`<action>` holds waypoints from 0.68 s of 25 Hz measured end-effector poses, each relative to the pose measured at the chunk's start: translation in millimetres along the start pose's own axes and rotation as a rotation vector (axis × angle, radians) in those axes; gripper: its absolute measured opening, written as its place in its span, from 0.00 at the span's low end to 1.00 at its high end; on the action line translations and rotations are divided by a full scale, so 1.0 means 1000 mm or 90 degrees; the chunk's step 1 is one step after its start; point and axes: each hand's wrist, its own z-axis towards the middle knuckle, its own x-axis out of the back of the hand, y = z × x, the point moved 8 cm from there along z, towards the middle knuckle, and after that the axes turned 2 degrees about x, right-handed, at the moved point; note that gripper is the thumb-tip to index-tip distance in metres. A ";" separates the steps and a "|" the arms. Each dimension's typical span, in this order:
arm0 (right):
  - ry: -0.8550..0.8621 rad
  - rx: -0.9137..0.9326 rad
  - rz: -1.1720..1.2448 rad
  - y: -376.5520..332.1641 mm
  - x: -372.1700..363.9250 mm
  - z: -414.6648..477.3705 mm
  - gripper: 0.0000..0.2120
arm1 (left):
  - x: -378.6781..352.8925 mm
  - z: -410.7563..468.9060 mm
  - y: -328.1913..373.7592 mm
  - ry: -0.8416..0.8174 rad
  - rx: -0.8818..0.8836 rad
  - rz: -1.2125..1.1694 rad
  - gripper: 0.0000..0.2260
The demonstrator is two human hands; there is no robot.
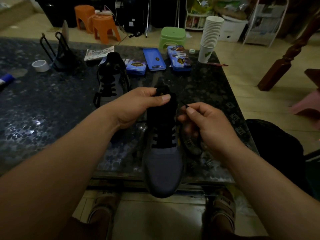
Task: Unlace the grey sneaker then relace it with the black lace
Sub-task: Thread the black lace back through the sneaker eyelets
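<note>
Grey sneaker (164, 163) lying on the worktop (52, 104) edge, toe toward the person. Left hand (138, 104) is gripping its tongue; right hand (206, 122) is pinching the black lace (186, 106) tip. Lower eyelets laced; relacing looks underway, upper eyelet probably next.

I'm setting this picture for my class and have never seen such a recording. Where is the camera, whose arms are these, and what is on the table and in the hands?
There is no machine: a person wears one wide-angle camera on the head, so you look down along their own bare arms. The left hand grips the tongue of the grey sneaker, which lies on the dark speckled table, toe towards the person. The right hand pinches the tip of the black lace, which crosses the lower eyelets. Behind lie a second sneaker, blue tins, a tape roll and stacked paper cups.
</note>
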 end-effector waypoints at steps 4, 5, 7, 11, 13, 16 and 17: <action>0.018 0.131 -0.175 -0.026 0.008 -0.013 0.06 | -0.001 0.002 0.001 -0.001 0.006 0.026 0.13; 0.004 0.143 -0.199 -0.028 0.005 -0.016 0.06 | 0.000 0.002 0.002 0.001 0.007 0.031 0.11; -0.011 0.148 -0.239 -0.025 0.001 -0.019 0.06 | 0.001 0.002 0.002 0.006 0.015 0.026 0.10; 0.014 0.137 -0.242 -0.017 -0.001 -0.017 0.04 | 0.000 0.001 0.002 0.013 0.013 0.027 0.10; 0.022 0.135 -0.233 -0.015 -0.002 -0.015 0.05 | 0.001 0.002 0.002 0.012 0.011 0.035 0.10; 0.025 0.130 -0.211 -0.015 -0.005 -0.014 0.05 | 0.000 0.002 0.001 0.007 0.011 0.035 0.09; 0.023 0.128 -0.207 -0.014 -0.005 -0.014 0.05 | 0.000 0.002 0.001 0.006 0.012 0.032 0.09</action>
